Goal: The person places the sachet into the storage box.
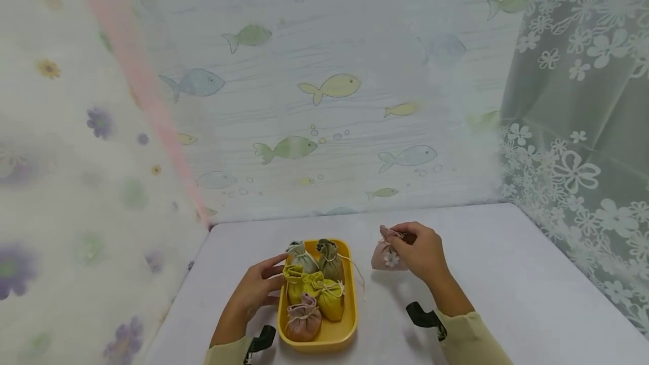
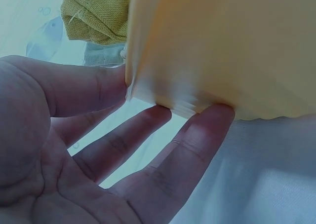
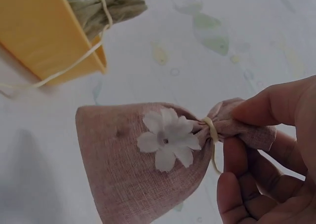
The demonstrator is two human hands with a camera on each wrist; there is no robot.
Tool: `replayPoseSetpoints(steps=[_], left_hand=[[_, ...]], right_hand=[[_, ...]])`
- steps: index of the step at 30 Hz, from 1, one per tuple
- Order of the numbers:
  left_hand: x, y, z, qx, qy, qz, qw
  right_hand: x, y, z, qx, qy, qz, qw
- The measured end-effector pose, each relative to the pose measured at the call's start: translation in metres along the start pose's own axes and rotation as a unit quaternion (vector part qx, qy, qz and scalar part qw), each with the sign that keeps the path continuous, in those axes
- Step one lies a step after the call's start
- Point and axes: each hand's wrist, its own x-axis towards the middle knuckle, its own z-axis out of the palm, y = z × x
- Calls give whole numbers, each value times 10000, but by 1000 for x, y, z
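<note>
My right hand (image 1: 421, 251) pinches a dusty-pink drawstring pouch (image 1: 383, 258) by its tied neck, to the right of a yellow tray (image 1: 336, 332). A white fabric flower (image 3: 166, 140) decorates the pouch, and a pale cord circles its gathered neck. My left hand (image 1: 255, 290) rests its nearly straight fingers against the tray's left side; the left wrist view shows fingertips (image 2: 219, 115) touching the yellow wall. Inside the tray are a pale green pouch (image 1: 302, 259), an olive pouch (image 1: 330, 262), yellow pouches (image 1: 330, 300) and another pink pouch (image 1: 304, 323).
A loose cord (image 1: 361, 275) hangs from the olive pouch over the tray's right rim. The table (image 1: 507, 286) has a white cover. Fish-patterned cloth (image 1: 329, 128) stands behind it, flowered cloth (image 1: 76, 196) at left, and a lace curtain (image 1: 583, 128) at right.
</note>
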Motion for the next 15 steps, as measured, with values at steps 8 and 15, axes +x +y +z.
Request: replayPoseSetpoints(steps=[8, 15], left_hand=[[0, 0, 0, -13, -20, 20, 10000], [0, 1, 0, -24, -19, -8, 10000]], right_hand=[[-8, -15, -2, 160, 34, -449, 9989], [-13, -33, -4, 322, -54, -865, 9957]])
